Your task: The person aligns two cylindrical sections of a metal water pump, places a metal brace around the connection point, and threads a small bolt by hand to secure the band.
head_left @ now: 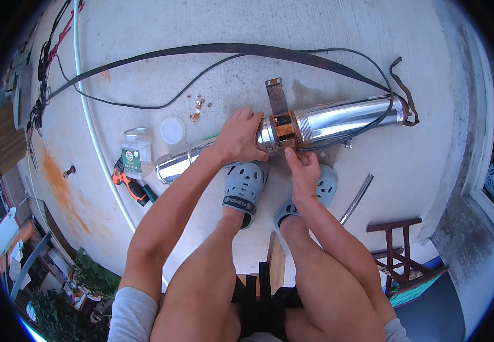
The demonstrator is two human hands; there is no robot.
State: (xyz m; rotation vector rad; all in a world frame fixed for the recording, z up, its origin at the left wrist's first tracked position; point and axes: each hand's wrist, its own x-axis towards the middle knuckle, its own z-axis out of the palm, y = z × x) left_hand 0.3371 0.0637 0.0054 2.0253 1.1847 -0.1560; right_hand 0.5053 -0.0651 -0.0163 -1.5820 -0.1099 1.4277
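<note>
One perforated strip raised; two sections of metal cylinder joined.
Nearest on the concrete floor, toward its left edge, I log an orange-and-black drill. Mid-floor, the right hand holds its fingertips narrow at the near side of the rusty joint; whether they grip, I cannot tell. The left hand clasps the metal cylinder, which lies between the floor's left and right edges; roughly level, I note a jar and white lid. Stage, in my judgement: joint exposed; strip not lying over it, sections not parted. Beyond lie small loose parts, then a black hose.
</note>
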